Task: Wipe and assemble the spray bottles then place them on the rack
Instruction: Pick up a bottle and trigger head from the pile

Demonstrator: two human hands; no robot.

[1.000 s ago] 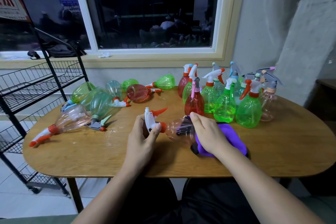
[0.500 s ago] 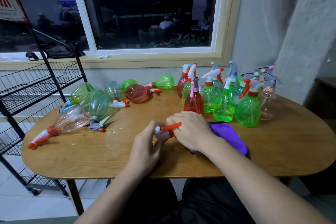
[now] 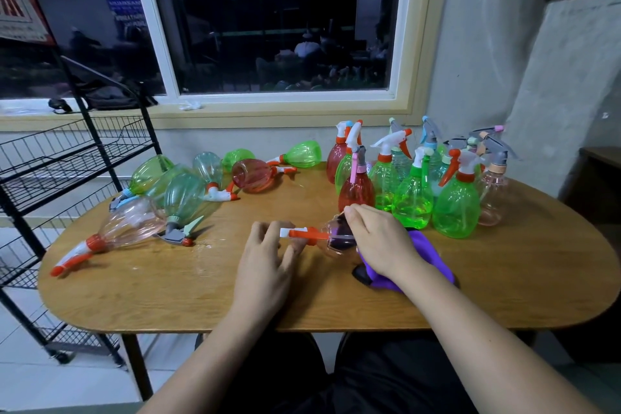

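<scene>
**Purple cloth (image 3: 430, 255) under your right hand (image 3: 379, 240), spray head (image 3: 302, 232) in your left hand (image 3: 265, 262)**

Your clear bottle (image 3: 336, 248) lies on its side on the table (image 3: 188, 282) straight ahead of you, its neck pointing to 9 o'clock. Your left hand pinches the orange-and-white spray head between curled fingers. That hold probably stops the bottle rolling, or lets you turn the head on its thread; whether the head is screwed fully home cannot be told. Your right hand curls over the bottle's body on its 3 o'clock side, with the cloth bunched beneath your palm and pressed against the plastic. Lying the bottle flat lets you rub its side while the other hand steadies it — so wiping looks like the step in hand.

The upright bottles (image 3: 413, 198) are bunched at 1 o'clock. The lying bottles (image 3: 183, 191) are scattered from 10 to 11 o'clock, well apart from the standing group. The two piles seem sorted, though which one is finished is unclear. The rack (image 3: 77, 141) stands at 9 o'clock, just beside the table's edge — an easy reach for your left hand once this bottle is ready.
</scene>
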